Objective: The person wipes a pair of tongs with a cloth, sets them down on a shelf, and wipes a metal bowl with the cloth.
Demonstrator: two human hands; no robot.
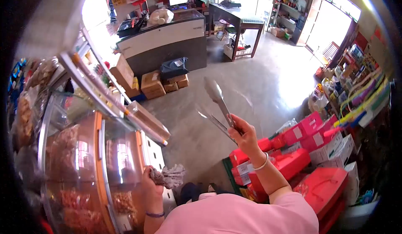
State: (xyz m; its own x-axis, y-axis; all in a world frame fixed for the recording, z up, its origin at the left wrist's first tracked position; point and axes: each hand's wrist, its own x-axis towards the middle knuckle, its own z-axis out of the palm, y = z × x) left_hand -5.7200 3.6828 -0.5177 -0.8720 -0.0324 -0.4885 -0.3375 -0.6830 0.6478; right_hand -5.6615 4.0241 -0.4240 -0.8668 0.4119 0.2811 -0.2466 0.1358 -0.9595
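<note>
Tongs spread in the right hand, crumpled cloth in the left

The right hand [243,134] closes around the metal tongs [214,90], thumb and fingers wrapped near their joined end. The two tong arms stand well apart with nothing between them; the nearer-focused one ends in a smooth, shiny, spoon-like tip, while the other looks thin and blurred. The tongs are held up over the grey, glossy floor [190,127]. The left hand [153,192], lower and further left, grips the cloth [168,176], a soft, wrinkled, grey-brown bunch that spills out past the fingers.

Just beside the left hand stands the glass-fronted case [99,150], with clear panes, metal edging and orange-brown uprights. Behind its reflective panes are reddish and brown goods, some in clear wrapping, too blurred to identify. Beyond the case, plastic bags [25,114] hold brownish contents.

Below and to the right of the right hand lie glossy red boxes [289,167], the largest with a cord-like handle; bright pink boxes [309,127] and white cartons [335,150] sit further right. Their contents cannot be seen. Past the tongs, brown cardboard boxes [152,85] and a dark wrapped parcel [173,67] rest against the curved counter [167,45], which has a pale band over a dark grey base.
</note>
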